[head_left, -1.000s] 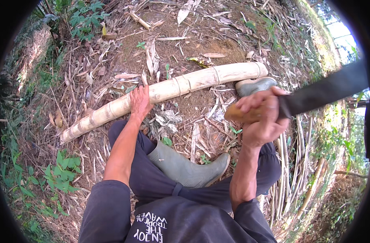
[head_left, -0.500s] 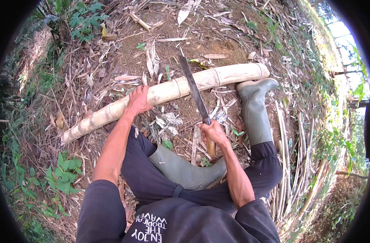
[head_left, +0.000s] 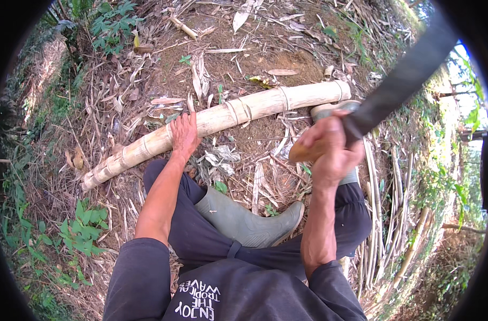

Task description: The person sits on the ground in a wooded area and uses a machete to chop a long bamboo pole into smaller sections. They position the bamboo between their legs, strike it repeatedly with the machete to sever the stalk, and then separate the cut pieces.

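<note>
The right hand (head_left: 332, 152) is closed around the wooden handle (head_left: 307, 151) of a big knife (head_left: 404, 75); its blade slants up and right from that grip. The left hand (head_left: 184, 134), well left of it, lies over a bamboo pole (head_left: 265, 103); I cannot tell whether it grips or only presses. The pole runs across the ground, left of and beyond the knife grip, with a nick just right of the left hand. Its near end lies left of that hand; its far end sits beside the right boot (head_left: 350, 177), partly behind the knife hand. The left boot (head_left: 244, 219), a leg inside it, lies between and below both hands. Bare soil (head_left: 292, 61) stretches beyond the pole.
</note>
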Action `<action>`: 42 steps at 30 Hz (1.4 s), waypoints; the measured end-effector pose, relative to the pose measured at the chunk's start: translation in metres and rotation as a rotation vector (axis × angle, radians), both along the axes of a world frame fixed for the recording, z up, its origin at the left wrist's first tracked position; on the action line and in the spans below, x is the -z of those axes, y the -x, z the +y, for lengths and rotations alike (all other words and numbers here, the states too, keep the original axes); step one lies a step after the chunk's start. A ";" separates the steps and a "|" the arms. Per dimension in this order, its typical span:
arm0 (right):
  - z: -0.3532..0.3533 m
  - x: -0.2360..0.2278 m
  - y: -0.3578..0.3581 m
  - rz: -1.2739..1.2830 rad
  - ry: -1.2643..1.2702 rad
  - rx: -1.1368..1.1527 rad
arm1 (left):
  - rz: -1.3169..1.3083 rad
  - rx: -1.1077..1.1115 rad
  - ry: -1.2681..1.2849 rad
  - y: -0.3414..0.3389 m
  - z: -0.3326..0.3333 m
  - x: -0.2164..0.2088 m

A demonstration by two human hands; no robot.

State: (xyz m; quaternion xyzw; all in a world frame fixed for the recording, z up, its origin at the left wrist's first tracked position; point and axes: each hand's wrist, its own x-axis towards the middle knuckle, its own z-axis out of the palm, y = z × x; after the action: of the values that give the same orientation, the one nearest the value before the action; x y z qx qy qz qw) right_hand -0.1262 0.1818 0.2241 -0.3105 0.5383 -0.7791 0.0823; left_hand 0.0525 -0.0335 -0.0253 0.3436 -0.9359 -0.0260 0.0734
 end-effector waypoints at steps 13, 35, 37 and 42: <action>0.038 0.194 -0.007 -0.315 -1.197 -0.382 | -0.049 0.027 -0.205 -0.002 -0.013 -0.005; -0.036 -0.050 0.006 0.251 0.515 0.089 | -0.044 0.017 -0.009 0.002 0.005 -0.010; -0.032 0.001 -0.003 0.161 0.389 0.144 | -0.067 0.011 -0.033 0.001 0.004 -0.011; 0.039 0.212 -0.012 -0.283 -1.192 -0.227 | -0.053 0.040 0.055 -0.003 0.004 0.005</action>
State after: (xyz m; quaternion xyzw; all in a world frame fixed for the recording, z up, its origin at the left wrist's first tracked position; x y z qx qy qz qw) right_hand -0.1140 0.2205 0.0124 -0.1605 0.8281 -0.3648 0.3944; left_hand 0.0559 -0.0296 -0.0308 0.3231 -0.9446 0.0073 0.0573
